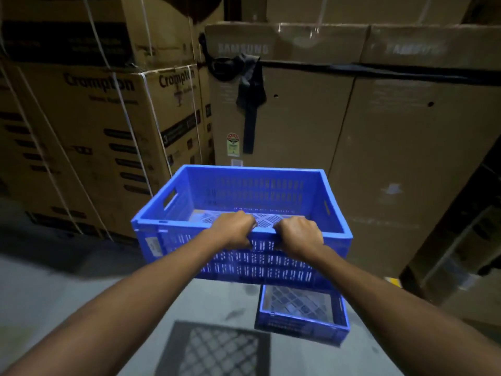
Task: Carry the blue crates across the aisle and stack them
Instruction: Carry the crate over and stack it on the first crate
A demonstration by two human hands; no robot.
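Both of your hands are on one crate: your left grip and your right grip sit close together, each closed tight with the fingers curled over the near long rim of the held blue crate. That crate is up off the floor, out in front of you at the end of your forearms, with its open top facing you. It is rigid moulded plastic, rectangular, with a thick flat lip, rows of narrow upright slots through the walls, a slotted base and an oblong hand-hole cut in each short end. A pale label is stuck near its front left corner. Below it and a little to the right, partly hidden by it, a second blue crate stands on the smooth grey floor; its base is a diamond lattice. Nearer you lies a dark, lattice-patterned rectangle, blurred, probably a shadow. Ahead stand tall plain cardboard cartons, matt and brown, bound by a black strap knotted at one corner with its tail hanging down. To your left, printed cardboard boxes are stacked and banded with thin white strapping.
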